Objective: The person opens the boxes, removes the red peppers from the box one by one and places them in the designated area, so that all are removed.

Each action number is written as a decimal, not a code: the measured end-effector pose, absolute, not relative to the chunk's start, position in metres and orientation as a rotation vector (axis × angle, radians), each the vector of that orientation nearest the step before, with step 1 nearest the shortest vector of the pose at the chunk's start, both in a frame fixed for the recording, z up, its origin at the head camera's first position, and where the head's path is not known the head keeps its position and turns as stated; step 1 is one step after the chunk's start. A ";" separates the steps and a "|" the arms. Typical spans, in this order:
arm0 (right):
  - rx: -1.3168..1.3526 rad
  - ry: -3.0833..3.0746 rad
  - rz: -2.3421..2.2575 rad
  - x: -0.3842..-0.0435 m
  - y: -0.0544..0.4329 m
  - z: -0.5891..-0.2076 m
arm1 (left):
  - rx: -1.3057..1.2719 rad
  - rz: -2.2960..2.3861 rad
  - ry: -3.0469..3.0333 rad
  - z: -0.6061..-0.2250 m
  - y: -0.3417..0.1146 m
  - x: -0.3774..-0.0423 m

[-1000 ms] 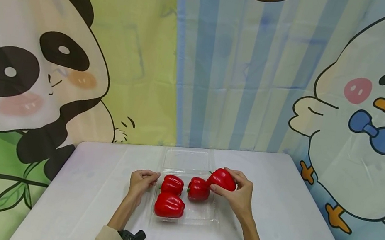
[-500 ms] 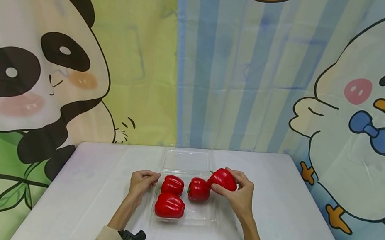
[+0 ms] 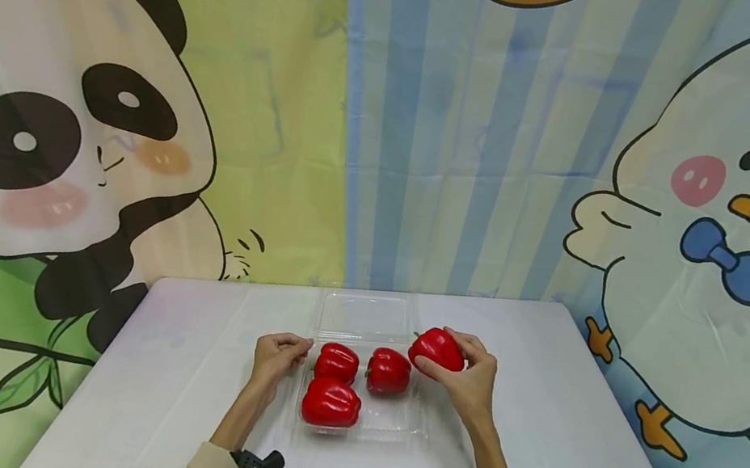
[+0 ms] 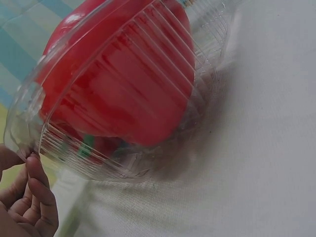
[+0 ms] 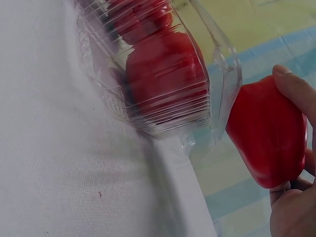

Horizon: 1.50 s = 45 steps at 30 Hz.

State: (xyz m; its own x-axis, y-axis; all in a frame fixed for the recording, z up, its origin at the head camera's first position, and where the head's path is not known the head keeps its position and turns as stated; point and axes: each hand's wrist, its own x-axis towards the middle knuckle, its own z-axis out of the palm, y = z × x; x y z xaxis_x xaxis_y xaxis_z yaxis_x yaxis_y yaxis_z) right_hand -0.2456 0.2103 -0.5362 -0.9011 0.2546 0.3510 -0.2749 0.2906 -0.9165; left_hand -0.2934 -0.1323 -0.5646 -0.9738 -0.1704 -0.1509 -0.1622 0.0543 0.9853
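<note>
My right hand (image 3: 474,379) holds a red bell pepper (image 3: 435,347) with a short green stem, above the right back corner of a clear plastic clamshell box (image 3: 390,418). In the right wrist view, that bell pepper (image 5: 269,131) is beside the box's rim, gripped between thumb and fingers. My left hand (image 3: 276,359) is at the box's left edge; the left wrist view shows its thumb and finger pinching the clear rim (image 4: 29,143). Inside the box lie three more red bell peppers: one at back left (image 3: 337,362), one at front left (image 3: 330,403), one at back right (image 3: 388,371).
The box's clear lid (image 3: 365,316) lies folded back toward the rear of the white-covered table (image 3: 191,369). Behind the table hangs a printed curtain (image 3: 417,151) with a panda and a white bird. Dark wrist cameras (image 3: 260,464) are worn on both wrists.
My right hand has drifted very slightly to the right with the bell pepper, away from the back-right pepper. The left hand keeps its place at the box's rim.
</note>
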 end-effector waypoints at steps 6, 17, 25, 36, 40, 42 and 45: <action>-0.015 -2.143 1.638 -0.246 0.211 -0.538 | 0.348 -2.123 -2.277 -0.564 -0.132 -0.293; -0.037 -2.136 1.615 -0.248 0.212 -0.539 | 0.348 -2.119 -2.282 -0.563 -0.134 -0.294; -0.044 -2.114 1.631 -0.250 0.212 -0.540 | 0.355 -2.119 -2.281 -0.564 -0.132 -0.295; -0.112 -2.081 1.661 -0.253 0.214 -0.545 | 0.357 -2.122 -2.277 -0.564 -0.132 -0.294; -0.115 -2.074 1.656 -0.254 0.215 -0.545 | 0.352 -2.133 -2.270 -0.562 -0.132 -0.293; -0.109 -2.072 1.653 -0.253 0.216 -0.545 | 0.345 -2.138 -2.266 -0.561 -0.133 -0.293; -0.101 -2.072 1.647 -0.252 0.216 -0.545 | 0.336 -2.144 -2.262 -0.561 -0.133 -0.292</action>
